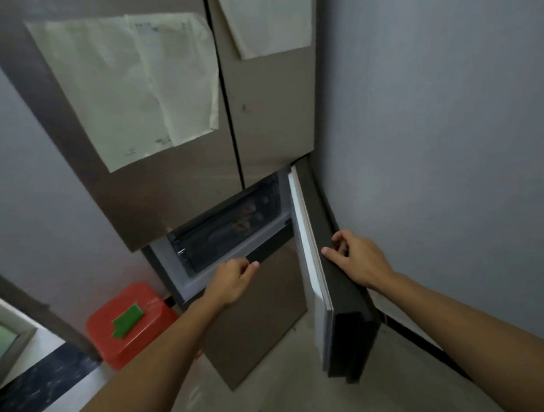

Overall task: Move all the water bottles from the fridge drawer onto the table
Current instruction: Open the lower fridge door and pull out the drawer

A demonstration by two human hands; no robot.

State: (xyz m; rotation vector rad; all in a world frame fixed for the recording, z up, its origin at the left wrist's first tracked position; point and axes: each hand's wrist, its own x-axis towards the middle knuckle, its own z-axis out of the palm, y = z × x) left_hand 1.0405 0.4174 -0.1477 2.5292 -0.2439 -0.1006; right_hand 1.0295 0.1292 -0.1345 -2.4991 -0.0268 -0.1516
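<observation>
The brown fridge (171,184) has its lower part open. Inside, a dark see-through drawer (222,235) shows the tops of several water bottles (247,210), dim and partly hidden. My left hand (233,281) grips the top edge of the brown lower front panel (259,317), fingers curled over it. My right hand (356,258) holds the top edge of the small lower door (339,302), which is swung open to the right against the wall. No table is in view.
A grey wall (447,138) stands close on the right behind the open door. A red plastic stool (130,328) with a green patch sits on the floor left of the fridge. Paper sheets (131,87) hang on the upper doors.
</observation>
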